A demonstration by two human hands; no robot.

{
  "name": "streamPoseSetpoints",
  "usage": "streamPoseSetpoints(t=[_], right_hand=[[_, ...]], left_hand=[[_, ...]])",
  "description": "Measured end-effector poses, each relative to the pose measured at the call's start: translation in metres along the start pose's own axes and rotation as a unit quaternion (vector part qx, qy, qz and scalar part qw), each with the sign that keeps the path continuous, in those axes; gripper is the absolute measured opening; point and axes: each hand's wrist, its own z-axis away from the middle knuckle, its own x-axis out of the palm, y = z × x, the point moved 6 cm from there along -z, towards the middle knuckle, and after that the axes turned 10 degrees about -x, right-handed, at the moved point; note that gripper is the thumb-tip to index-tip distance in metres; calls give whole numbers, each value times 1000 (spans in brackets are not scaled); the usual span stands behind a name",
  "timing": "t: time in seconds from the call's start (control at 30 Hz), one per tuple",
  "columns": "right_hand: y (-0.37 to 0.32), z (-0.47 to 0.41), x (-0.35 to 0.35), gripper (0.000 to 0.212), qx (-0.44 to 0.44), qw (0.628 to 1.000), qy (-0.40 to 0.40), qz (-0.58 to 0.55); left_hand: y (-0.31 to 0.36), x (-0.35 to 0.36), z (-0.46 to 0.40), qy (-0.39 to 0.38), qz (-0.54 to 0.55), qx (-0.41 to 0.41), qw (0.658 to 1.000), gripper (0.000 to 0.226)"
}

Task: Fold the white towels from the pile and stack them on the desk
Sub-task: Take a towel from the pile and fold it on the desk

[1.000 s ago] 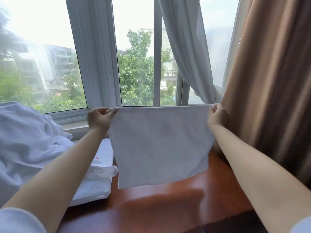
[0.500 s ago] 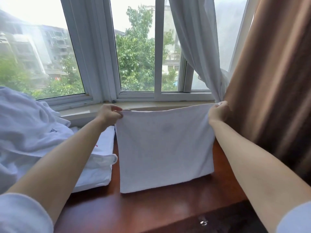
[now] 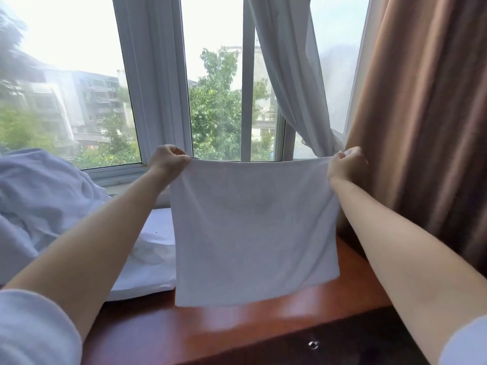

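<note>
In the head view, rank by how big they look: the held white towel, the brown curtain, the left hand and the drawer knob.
1. brown curtain
2. white towel
3. left hand
4. drawer knob
Apparent size only, since the things sit at different depths from the camera.

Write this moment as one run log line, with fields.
step: towel spread | left hand: pinches top corner | right hand: pinches top corner | white towel: hangs above desk

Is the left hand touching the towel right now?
Touching. The head view shows the left hand pinching the towel's top left corner, with the cloth edge running straight from its fingers.
</note>
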Motion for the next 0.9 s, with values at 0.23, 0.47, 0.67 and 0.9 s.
streamPoseSetpoints(t=[0.23, 0.47, 0.67, 0.9], right_hand=[[54, 19, 47, 25, 57, 993, -97, 39], [118, 40, 110, 21, 124, 986, -113, 12], [157, 70, 134, 21, 178, 973, -148, -5], [216, 143, 99, 9, 218, 960, -174, 22]], left_hand=[[-58, 58, -5, -98, -101, -32, 990, 23], [-126, 112, -20, -70, -154, -41, 985, 28], [-172, 129, 0, -25, -135, -80, 987, 25], [-229, 130, 84, -69, -112, -87, 987, 14]])
